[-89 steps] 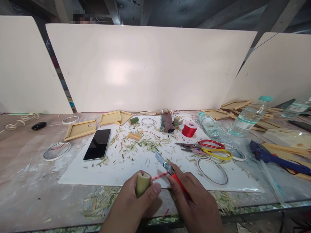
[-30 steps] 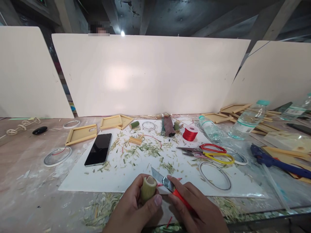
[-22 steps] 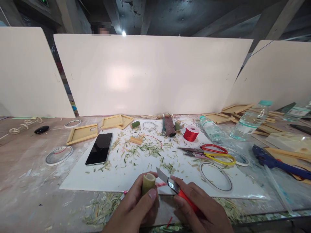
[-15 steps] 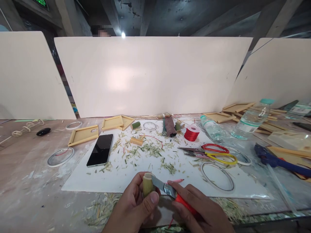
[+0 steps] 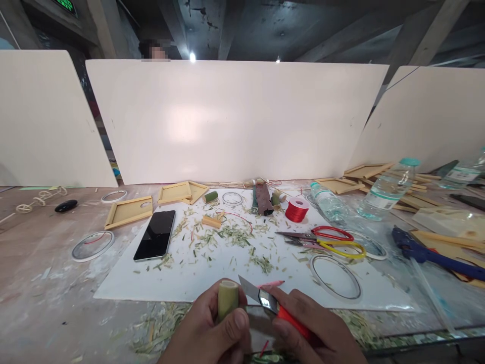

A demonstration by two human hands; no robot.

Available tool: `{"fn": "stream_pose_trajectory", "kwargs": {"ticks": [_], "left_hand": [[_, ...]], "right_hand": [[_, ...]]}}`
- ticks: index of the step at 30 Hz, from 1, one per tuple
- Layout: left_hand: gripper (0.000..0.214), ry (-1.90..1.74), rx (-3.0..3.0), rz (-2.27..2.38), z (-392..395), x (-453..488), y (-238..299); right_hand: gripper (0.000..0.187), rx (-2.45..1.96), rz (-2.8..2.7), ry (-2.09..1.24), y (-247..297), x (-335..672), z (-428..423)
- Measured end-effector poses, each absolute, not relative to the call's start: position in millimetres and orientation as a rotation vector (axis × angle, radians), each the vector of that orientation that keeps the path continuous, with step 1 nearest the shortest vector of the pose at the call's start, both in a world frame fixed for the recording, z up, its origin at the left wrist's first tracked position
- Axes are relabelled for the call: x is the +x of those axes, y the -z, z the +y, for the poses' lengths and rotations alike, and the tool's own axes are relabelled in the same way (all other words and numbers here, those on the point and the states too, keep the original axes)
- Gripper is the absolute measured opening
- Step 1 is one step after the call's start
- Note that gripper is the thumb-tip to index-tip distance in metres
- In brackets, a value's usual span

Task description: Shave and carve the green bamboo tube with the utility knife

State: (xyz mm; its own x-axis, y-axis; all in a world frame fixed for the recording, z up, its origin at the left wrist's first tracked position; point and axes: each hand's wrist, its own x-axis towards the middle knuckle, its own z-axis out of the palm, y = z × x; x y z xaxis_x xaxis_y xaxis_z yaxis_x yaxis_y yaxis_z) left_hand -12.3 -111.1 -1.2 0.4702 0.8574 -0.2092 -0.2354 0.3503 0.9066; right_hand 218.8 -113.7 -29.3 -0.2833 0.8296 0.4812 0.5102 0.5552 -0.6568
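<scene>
My left hand [image 5: 217, 328] is closed round a short piece of bamboo [image 5: 228, 299], held upright with its pale cut end on top. In my right hand [image 5: 308, 323] is a utility knife [image 5: 290, 319] with a red handle, its bare blade pointing up and left. The blade tip stands just right of the bamboo's top, with a small gap between them. Behind the knife a pink pencil [image 5: 273, 284] lies on the white sheet [image 5: 125, 283]. Green shavings [image 5: 261, 263] are strewn over the sheet and along the table's front edge.
A phone [image 5: 155, 235] lies on the left of the sheet. To the right are scissors [image 5: 322, 238], a red thread spool [image 5: 296, 209], tape rings [image 5: 336, 275], water bottles [image 5: 390, 194] and a blue glue gun [image 5: 428, 253]. Wooden frames [image 5: 129, 211] and a white partition [image 5: 235, 121] stand behind.
The knife blade has come away from the bamboo's top edge, slightly to the right. The bamboo has dropped a little and its side faces me more fully.
</scene>
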Motion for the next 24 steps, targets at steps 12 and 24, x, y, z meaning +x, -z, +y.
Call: {"fn": "stream_pose_trajectory", "kwargs": {"ticks": [12,24], "left_hand": [[0.06,-0.761,0.938,0.841,-108.4,-8.5,-3.0],[0.047,-0.722,1.177,1.069,-108.4,-8.8,-0.8]], "right_hand": [[0.04,-0.982,-2.343,-0.147,48.0,220.3,-106.2],[0.043,-0.937,-2.366,0.204,54.7,217.0,-105.9]]}}
